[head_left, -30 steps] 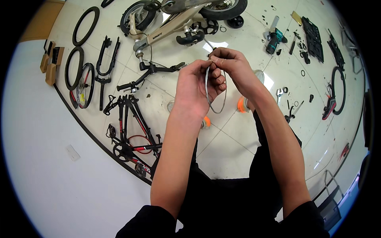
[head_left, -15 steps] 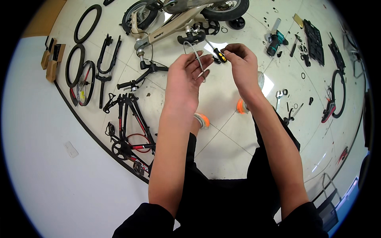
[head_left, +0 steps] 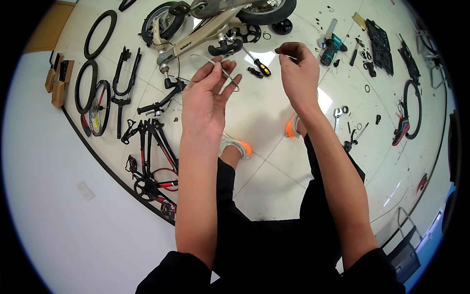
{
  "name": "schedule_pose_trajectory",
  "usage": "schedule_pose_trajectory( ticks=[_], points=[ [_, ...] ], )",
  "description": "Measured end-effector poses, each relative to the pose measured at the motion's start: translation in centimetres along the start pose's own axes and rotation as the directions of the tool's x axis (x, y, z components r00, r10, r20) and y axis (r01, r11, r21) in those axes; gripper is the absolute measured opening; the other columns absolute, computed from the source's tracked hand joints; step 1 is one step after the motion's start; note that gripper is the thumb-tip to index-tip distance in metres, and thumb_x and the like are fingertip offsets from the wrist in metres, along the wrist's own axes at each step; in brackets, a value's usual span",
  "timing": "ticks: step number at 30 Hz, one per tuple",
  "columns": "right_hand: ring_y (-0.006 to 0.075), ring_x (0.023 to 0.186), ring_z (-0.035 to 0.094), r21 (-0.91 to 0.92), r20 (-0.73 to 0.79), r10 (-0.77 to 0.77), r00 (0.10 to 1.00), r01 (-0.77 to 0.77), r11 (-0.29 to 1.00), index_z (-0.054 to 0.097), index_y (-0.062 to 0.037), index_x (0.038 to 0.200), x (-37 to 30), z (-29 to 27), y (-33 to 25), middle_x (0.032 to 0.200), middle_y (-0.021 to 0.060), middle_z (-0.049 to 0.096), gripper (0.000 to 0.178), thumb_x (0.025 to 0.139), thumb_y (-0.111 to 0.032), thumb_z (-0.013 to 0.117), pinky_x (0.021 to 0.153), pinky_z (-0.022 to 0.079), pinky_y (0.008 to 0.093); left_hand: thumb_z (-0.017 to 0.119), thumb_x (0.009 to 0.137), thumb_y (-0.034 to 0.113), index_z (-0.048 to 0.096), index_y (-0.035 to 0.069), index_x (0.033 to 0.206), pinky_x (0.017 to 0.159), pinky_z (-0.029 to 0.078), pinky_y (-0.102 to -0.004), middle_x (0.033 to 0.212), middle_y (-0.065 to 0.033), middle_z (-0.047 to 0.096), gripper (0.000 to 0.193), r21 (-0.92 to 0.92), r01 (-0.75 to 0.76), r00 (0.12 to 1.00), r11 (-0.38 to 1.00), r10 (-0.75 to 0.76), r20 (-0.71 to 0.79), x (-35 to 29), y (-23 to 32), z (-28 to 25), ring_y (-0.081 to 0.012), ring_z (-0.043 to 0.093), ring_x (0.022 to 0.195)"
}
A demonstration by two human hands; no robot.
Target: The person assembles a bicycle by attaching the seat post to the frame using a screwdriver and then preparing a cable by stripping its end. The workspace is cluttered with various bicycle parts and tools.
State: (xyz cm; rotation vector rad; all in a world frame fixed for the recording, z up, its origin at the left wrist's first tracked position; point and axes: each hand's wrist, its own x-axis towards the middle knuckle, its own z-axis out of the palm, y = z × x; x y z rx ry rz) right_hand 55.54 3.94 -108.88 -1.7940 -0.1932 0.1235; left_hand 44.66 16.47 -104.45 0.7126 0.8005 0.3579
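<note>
A thin grey cable (head_left: 228, 77), bent in a loose curve, lies across the fingers of my left hand (head_left: 205, 98), its thumb and fingers closed on it. Apart from it, to the right, my right hand (head_left: 299, 73) is pinched shut. A thin pale bit shows by its fingertips, too small to name. On the floor between the hands lie a yellow-and-black screwdriver (head_left: 262, 67) and a small black part (head_left: 255, 72). Just beyond my left hand is the black curved piece (head_left: 226, 48) on a beige folding bike (head_left: 198, 39) lying on its side.
On the left are a black bicycle frame (head_left: 155, 157), a fork (head_left: 120, 93) and tyres (head_left: 100, 34). To the right lie a teal cordless drill (head_left: 332, 50), a wrench (head_left: 337, 120), a hammer (head_left: 355, 54) and a black tool case (head_left: 380, 46). My orange-and-grey shoes stand on the tiles.
My left hand has moved left with the cable, and its fingers have curled in more. The gap between my hands has widened. The view has shifted slightly.
</note>
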Motion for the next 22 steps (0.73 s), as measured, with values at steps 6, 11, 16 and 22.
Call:
schedule_pose_trajectory(
  ticks=[6, 11, 16, 22],
  points=[
    [0.0310, 0.080, 0.066, -0.048, 0.130, -0.088, 0.988, 0.095, 0.994, 0.062, 0.0030, 0.091, -0.5, -1.5, 2.2, 0.086, 0.0192, 0.067, 0.015, 0.077, -0.001, 0.056, 0.075, 0.051, 0.0360, 0.057, 0.093, 0.009, 0.053, -0.004, 0.113, 0.099, 0.049, -0.0466, 0.108, -0.0137, 0.059, 0.025, 0.107, -0.043, 0.999, 0.993, 0.044, -0.013, 0.0, -1.8, 0.8, -0.0252, 0.059, 0.109],
    [0.0395, 0.087, 0.060, -0.088, 0.335, -0.152, 0.930, 0.191, 0.978, 0.060, 0.0051, 0.086, -1.1, -3.1, 3.3, 0.087, 0.0230, 0.063, 0.016, 0.072, 0.002, 0.052, 0.080, 0.048, 0.0452, 0.061, 0.092, 0.010, 0.059, -0.006, 0.104, 0.085, 0.054, -0.0374, 0.095, -0.0131, 0.065, 0.020, 0.179, -0.075, 0.994, 0.981, 0.089, -0.071, 0.2, -4.8, 2.9, -0.0205, 0.064, 0.090],
    [0.0378, 0.095, 0.061, -0.144, 0.396, -0.115, 0.911, 0.186, 0.972, 0.060, 0.0049, 0.095, -0.7, -4.5, 3.5, 0.098, 0.0230, 0.063, 0.018, 0.078, -0.001, 0.056, 0.084, 0.048, 0.0411, 0.063, 0.090, 0.009, 0.061, -0.007, 0.102, 0.080, 0.055, -0.0342, 0.092, -0.0134, 0.065, 0.020, 0.309, -0.176, 0.982, 0.935, 0.188, -0.009, 0.0, -6.3, 4.8, -0.0201, 0.064, 0.084],
    [0.0365, 0.098, 0.060, -0.143, 0.450, -0.014, 0.893, 0.087, 0.986, 0.061, 0.0044, 0.097, -0.4, -4.8, 2.7, 0.099, 0.0229, 0.063, 0.019, 0.080, -0.003, 0.056, 0.087, 0.047, 0.0406, 0.065, 0.089, 0.008, 0.061, -0.007, 0.105, 0.080, 0.055, -0.0324, 0.094, -0.0137, 0.065, 0.023, 0.365, -0.180, 0.981, 0.914, 0.193, 0.001, 0.4, -6.4, 5.4, -0.0204, 0.064, 0.083]
  ],
)
